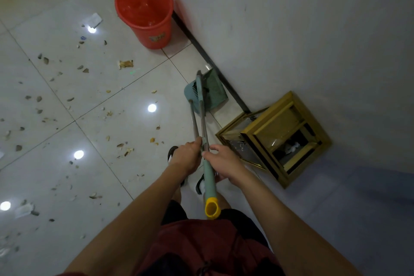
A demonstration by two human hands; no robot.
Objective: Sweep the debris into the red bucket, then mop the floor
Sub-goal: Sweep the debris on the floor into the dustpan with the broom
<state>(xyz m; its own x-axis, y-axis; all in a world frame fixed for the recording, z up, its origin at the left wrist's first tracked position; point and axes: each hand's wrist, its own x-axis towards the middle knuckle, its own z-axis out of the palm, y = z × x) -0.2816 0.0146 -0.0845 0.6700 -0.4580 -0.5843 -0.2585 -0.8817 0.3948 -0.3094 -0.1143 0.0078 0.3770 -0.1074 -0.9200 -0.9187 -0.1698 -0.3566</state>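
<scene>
A red bucket [144, 11] stands on the tiled floor by the wall, at the top centre. Debris [74, 101], small brown and grey scraps plus bits of paper, is scattered over the tiles on the left. A teal dustpan [210, 89] rests on the floor against the wall, with a broom head tucked in it. Two metal poles rise from it toward me. My left hand [187, 157] is closed around one pole. My right hand [221, 162] grips the other, the broom handle [209, 177], which is teal with a yellow end cap.
A gold-framed glass stand [277, 136] sits against the white wall [291, 29] just right of my hands. A black baseboard [201, 51] runs along the wall. My feet in dark sandals are below my hands. Ceiling lights reflect off the glossy tiles.
</scene>
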